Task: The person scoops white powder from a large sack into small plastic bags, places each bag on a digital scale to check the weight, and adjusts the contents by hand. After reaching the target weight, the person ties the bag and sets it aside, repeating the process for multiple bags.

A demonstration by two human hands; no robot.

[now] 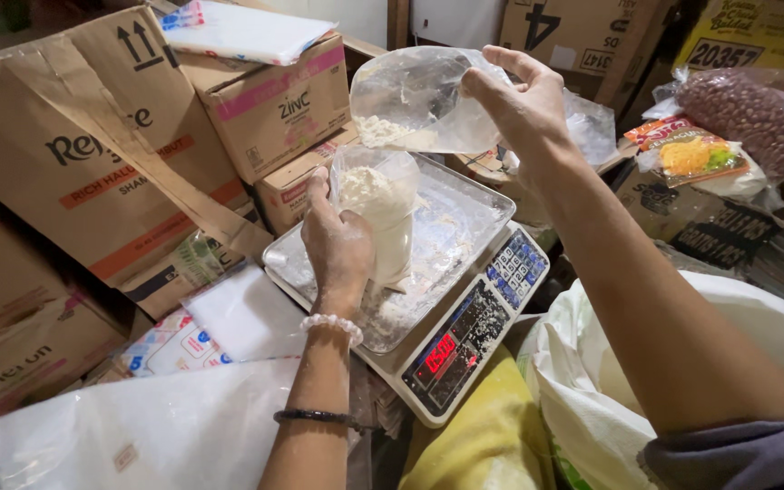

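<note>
A digital scale (465, 340) with a flour-dusted steel tray (446, 231) stands in the middle. On the tray is a small clear bag of white flour (381, 213), its mouth held upright by my left hand (338, 245). My right hand (521, 104) holds a larger clear plastic bag (419, 95) tilted above it, with a little flour gathered in its lower corner right over the small bag's mouth.
Cardboard boxes (93, 145) are stacked at the left and back. Flat plastic bags (247, 313) lie beside the scale. A white sack (592, 381) and a yellow sack (487, 436) sit at the lower right. Packets of beans and snacks (737, 109) rest at the upper right.
</note>
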